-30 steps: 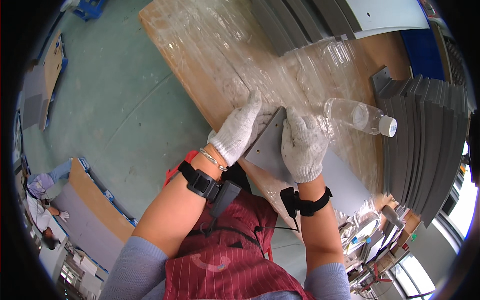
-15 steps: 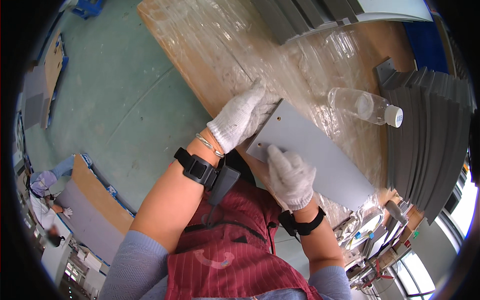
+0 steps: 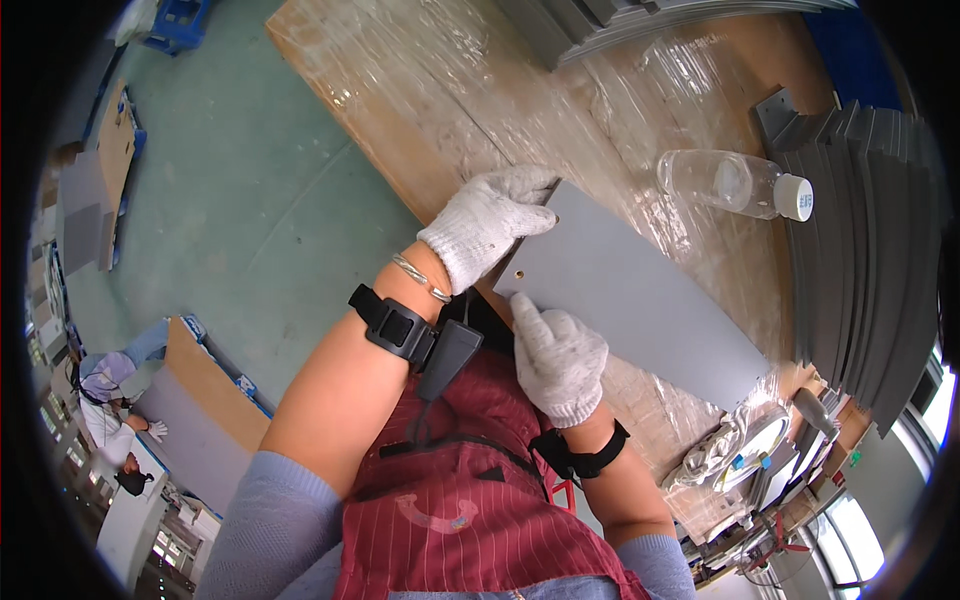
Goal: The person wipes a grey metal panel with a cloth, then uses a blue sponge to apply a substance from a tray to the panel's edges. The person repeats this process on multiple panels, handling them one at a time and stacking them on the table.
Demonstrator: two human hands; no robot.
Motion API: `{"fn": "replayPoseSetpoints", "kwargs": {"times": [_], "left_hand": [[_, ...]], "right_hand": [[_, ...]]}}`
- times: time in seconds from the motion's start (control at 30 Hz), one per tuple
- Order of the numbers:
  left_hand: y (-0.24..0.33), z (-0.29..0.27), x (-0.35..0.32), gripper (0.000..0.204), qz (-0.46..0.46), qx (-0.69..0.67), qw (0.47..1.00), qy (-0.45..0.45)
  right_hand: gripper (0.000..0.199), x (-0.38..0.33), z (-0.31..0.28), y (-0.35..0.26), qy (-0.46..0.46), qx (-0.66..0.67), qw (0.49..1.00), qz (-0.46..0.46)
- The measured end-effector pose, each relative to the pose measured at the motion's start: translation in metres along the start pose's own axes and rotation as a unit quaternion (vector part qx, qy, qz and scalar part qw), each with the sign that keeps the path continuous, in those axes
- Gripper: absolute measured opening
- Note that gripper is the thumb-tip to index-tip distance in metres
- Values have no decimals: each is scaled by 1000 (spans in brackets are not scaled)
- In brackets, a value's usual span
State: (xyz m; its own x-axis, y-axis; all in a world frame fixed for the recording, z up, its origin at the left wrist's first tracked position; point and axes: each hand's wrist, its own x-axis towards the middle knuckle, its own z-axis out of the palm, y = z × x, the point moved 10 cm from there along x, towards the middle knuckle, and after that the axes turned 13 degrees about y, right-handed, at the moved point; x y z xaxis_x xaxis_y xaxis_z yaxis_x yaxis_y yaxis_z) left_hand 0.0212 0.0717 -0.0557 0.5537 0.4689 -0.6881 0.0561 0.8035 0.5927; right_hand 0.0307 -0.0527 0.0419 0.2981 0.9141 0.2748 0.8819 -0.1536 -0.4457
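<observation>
A long flat grey panel [image 3: 640,290] lies across the plastic-wrapped wooden table [image 3: 440,90], with a small hole near its near corner. My left hand [image 3: 487,222], in a white knit glove, grips the panel's near end at its top corner. Gloved likewise, my right hand [image 3: 557,352] holds the panel's lower edge, thumb pressed on its face. Both wrists wear black straps.
A clear plastic bottle [image 3: 732,184] with a white cap lies on the table beyond the panel. Stacked grey panels [image 3: 860,220] stand at the right, more at the top [image 3: 600,20]. Cables and tools [image 3: 740,450] clutter the near right. Another person [image 3: 110,410] is at the far left.
The panel went from covered under both hands to lifted and slid out to the right, showing its full length. My right hand moved down to its lower edge.
</observation>
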Motion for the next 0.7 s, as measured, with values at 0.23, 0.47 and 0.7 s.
{"fn": "replayPoseSetpoints", "kwargs": {"times": [0.23, 0.47, 0.7], "left_hand": [[2, -2, -1, 53, 9, 27, 1000, 12], [-1, -4, 0, 55, 8, 14, 1000, 12], [3, 3, 3, 54, 3, 15, 1000, 0]], "right_hand": [[37, -9, -8, 23, 53, -6, 993, 106], [35, -4, -4, 12, 65, 13, 992, 106], [34, -11, -3, -13, 39, 51, 996, 67]]}}
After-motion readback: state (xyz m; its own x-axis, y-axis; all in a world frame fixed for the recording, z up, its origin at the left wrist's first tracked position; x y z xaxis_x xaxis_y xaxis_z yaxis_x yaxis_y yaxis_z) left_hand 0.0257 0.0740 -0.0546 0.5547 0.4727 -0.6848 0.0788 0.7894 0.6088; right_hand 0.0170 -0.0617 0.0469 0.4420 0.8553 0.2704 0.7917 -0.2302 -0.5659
